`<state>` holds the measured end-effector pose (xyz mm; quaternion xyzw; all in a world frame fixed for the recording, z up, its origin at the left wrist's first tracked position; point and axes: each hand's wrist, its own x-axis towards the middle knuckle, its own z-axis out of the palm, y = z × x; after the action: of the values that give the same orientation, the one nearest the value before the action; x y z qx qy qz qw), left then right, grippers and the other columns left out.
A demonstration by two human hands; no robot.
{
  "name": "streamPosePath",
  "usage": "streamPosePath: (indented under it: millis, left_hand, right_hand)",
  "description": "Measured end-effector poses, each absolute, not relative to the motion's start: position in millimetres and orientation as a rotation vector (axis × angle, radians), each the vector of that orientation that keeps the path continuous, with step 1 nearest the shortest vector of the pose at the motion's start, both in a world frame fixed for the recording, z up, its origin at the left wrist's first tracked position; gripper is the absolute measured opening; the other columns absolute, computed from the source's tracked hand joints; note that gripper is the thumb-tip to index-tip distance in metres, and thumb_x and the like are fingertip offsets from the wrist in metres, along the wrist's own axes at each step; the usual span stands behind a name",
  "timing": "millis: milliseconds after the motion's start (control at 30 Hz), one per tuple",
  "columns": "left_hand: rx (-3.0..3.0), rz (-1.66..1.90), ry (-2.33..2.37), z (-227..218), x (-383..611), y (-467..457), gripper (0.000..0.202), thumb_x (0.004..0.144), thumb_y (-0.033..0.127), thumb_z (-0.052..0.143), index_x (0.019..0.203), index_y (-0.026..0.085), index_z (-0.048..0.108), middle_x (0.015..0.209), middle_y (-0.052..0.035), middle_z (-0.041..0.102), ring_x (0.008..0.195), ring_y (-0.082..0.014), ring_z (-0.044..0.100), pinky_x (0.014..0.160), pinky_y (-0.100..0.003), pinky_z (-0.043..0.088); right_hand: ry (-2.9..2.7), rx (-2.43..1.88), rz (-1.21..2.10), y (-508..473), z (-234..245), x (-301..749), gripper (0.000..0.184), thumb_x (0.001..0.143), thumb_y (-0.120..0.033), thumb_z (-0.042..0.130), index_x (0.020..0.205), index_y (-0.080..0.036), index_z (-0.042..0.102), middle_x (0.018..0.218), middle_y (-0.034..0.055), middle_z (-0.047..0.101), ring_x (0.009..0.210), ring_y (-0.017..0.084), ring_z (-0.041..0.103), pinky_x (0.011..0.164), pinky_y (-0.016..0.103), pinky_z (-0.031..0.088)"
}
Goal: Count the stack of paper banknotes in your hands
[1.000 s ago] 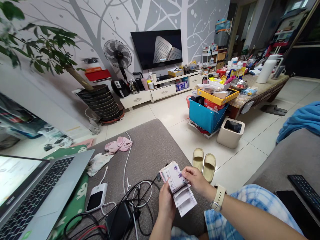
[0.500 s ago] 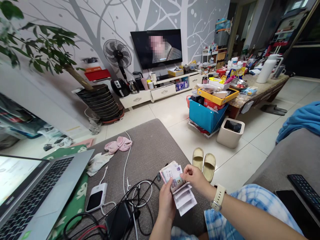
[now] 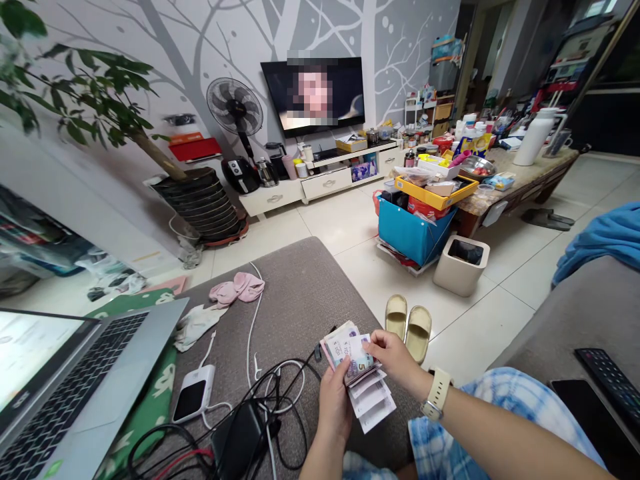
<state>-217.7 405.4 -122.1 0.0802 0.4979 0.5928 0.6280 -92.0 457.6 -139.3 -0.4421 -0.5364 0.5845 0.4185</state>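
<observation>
A stack of banknotes [image 3: 341, 347] is gripped by my left hand [image 3: 334, 399], its thumb lying across the face of the notes. Several folded-over notes [image 3: 373, 402] fan downward below that thumb. My right hand [image 3: 393, 353] pinches the upper right edge of the top banknote, which bears a 5, between thumb and fingertips. This note is tilted a little off the stack. Both hands are closed, above the grey couch seat. The left fingers behind the stack are hidden.
On the couch seat [image 3: 295, 280] lie tangled black cables, a black adapter [image 3: 239, 437], a white power bank [image 3: 194, 393] and a pink cloth item [image 3: 237, 288]. A laptop [image 3: 95, 380] sits at left. Yellow slippers [image 3: 418, 332] and a beige bin [image 3: 461, 267] stand on the floor.
My right hand has shifted slightly right, drawing the top note a little way across the stack. My left hand stays almost in place. The television picture is different.
</observation>
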Motion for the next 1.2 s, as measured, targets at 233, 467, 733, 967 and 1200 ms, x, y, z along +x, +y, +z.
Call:
streamPosePath:
  millis: [233,467,733,967,1200]
  left_hand:
    - [0.13,1.382,1.201,-122,-218,408,0.022,0.08,0.022,0.061,0.095,0.008,0.067,0.088,-0.014,0.074,0.075,-0.0235,0.071,0.07,-0.034,0.056]
    - [0.107,1.394,1.183,-122,-218,409,0.023,0.08,0.023,0.06,0.097,0.008,0.068,0.094,-0.0147,0.074,0.079,-0.0245,0.072,0.076,-0.036,0.056]
    - [0.135,1.391,1.148,-121,-219,409,0.025,0.083,0.025,0.057,0.096,0.007,0.069,0.093,-0.0153,0.074,0.08,-0.0245,0.072,0.079,-0.036,0.055]
    - [0.15,1.403,1.125,-124,-220,409,0.028,0.08,0.025,0.059,0.1,0.008,0.068,0.096,-0.0157,0.073,0.09,-0.0273,0.07,0.083,-0.039,0.054]
    - [0.154,1.392,1.183,-125,-221,408,0.025,0.076,0.022,0.061,0.097,0.009,0.069,0.091,-0.0141,0.074,0.085,-0.0278,0.071,0.078,-0.039,0.055]
  right_hand:
    - [-1.366,-1.059,1.454,457,-137,-92,0.03,0.08,-0.038,0.061,0.063,-0.018,0.047,0.057,-0.0053,0.039,0.056,0.011,0.035,0.054,0.025,0.026]
    - [-1.333,-0.991,1.52,454,-134,-92,0.03,0.081,-0.039,0.061,0.064,-0.017,0.049,0.057,-0.0055,0.039,0.055,0.01,0.034,0.053,0.024,0.025]
    - [-1.278,-0.951,1.58,454,-129,-92,0.024,0.081,-0.037,0.062,0.071,-0.017,0.054,0.061,-0.0045,0.045,0.055,0.01,0.036,0.053,0.024,0.027]
    - [-1.283,-0.939,1.609,453,-134,-93,0.025,0.082,-0.037,0.06,0.069,-0.017,0.054,0.058,-0.0048,0.043,0.053,0.01,0.036,0.052,0.025,0.026]
    - [-1.267,-0.906,1.638,452,-133,-93,0.032,0.084,-0.043,0.058,0.066,-0.017,0.052,0.055,-0.0051,0.042,0.05,0.01,0.035,0.049,0.024,0.025]
